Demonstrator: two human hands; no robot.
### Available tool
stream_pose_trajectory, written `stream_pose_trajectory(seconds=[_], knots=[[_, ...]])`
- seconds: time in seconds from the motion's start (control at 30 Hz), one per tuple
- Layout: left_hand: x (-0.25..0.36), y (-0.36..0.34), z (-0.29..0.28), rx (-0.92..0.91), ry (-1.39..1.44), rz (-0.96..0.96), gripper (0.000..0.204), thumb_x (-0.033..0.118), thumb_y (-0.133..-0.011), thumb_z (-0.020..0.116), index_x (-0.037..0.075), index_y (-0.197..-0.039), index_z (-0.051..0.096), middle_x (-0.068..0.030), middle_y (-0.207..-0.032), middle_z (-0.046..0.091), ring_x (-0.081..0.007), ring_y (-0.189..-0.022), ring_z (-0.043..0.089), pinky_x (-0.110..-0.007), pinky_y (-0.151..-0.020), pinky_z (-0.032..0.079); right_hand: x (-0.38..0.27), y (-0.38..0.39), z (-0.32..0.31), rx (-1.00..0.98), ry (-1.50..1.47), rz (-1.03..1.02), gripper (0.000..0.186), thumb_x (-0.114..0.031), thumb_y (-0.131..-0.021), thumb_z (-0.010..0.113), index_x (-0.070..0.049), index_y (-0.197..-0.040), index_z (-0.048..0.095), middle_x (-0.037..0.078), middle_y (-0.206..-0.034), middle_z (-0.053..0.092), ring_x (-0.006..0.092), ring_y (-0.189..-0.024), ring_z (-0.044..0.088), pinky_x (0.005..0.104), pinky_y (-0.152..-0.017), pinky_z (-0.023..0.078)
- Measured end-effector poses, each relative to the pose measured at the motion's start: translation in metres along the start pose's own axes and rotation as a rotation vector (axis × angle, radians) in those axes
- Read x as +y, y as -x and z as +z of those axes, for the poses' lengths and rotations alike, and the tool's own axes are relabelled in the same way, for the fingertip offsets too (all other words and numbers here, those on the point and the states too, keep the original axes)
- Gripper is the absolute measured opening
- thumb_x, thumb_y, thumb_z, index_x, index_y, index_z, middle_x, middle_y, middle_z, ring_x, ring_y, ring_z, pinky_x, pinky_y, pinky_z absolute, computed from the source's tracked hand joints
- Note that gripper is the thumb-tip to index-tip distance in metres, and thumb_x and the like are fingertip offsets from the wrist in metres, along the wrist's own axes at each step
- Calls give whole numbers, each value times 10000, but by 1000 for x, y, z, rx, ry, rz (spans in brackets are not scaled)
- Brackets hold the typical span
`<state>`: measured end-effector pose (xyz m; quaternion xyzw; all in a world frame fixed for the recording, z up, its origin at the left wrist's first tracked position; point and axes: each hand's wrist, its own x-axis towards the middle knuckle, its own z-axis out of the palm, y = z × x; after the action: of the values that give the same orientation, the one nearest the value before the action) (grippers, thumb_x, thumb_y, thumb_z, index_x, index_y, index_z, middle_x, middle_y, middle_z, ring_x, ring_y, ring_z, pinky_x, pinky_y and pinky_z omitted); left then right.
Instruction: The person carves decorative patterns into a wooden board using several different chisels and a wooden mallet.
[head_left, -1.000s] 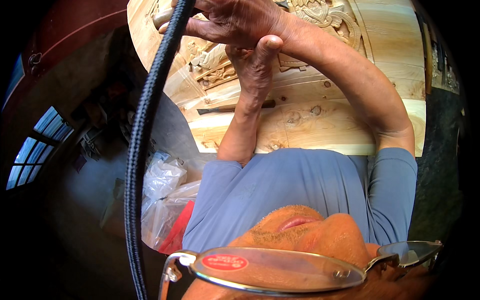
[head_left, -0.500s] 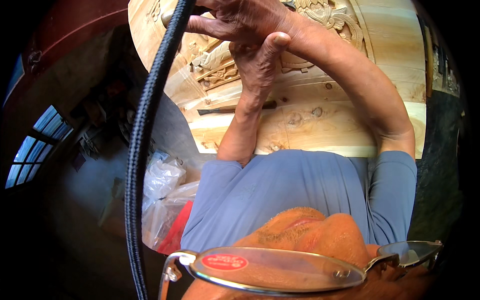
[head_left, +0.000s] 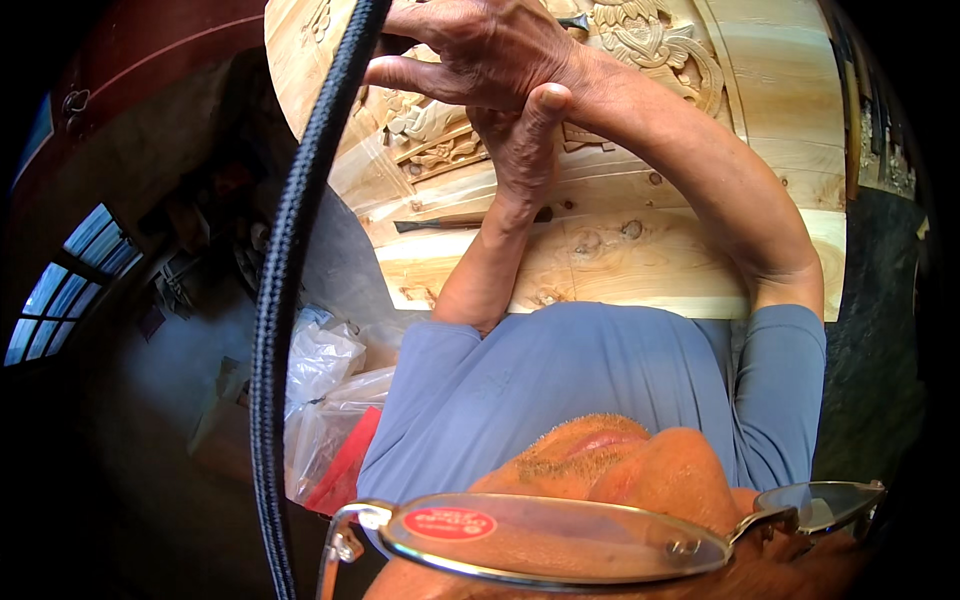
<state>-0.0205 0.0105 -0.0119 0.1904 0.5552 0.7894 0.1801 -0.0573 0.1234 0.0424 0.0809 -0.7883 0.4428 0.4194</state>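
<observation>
We are seeing a thick black braided cable hanging down the left, with clear plastic bags lying beside it. Over the carved wooden panel, our left hand and right hand are pressing together, right folding over left. Whether they are gripping anything, we cannot tell. A thin dark tool is lying on the panel just left of our left wrist.

oval red label on glasses lens; clear plastic bags left.
</observation>
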Motion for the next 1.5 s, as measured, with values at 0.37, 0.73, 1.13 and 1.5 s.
stream_pose_trajectory(seconds=[0.37, 0.73, 1.13, 1.5], knots=[[0, -2, -7, -76, -46, -18, 895, 429, -878, 876, 15, -1534, 429, -80, -1437, 557, -208, -1327, 549, -403, -1167, 415, 1, 6, 0, -41, 50, 74, 363, -420, -930, 775, -80, -877, 662, 107, -710, 658, 284, -594, 678, 393, -517, 537], [-2, 6, -4, -20, 24, -90, 972, 448, -846, 893, -66, -1510, 405, -164, -1412, 576, -231, -1281, 585, -357, -1129, 465, -2, 8, 0, -147, 51, -157, 203, -280, -868, 793, -93, -909, 726, 73, -761, 701, 244, -647, 689, 354, -561, 549], [42, 28, 5, -325, -569, 230, 474, 324, -838, 899, 12, -1162, 750, -136, -1084, 759, -299, -967, 749, -372, -850, 599, -30, -40, -55, 128, 140, 186, 271, -408, -932, 775, -156, -893, 685, 20, -671, 633, 120, -513, 580, 303, -467, 431], [17, 42, -9, -340, -878, 545, 571, 363, -796, 889, 73, -1261, 733, -116, -1223, 746, -314, -1039, 736, -404, -878, 618, 3, -21, -172, 139, -873, 690, 854, -870, -790, 630, -19, -861, 619, 98, -717, 517, 158, -564, 326, 307, -584, 269]])
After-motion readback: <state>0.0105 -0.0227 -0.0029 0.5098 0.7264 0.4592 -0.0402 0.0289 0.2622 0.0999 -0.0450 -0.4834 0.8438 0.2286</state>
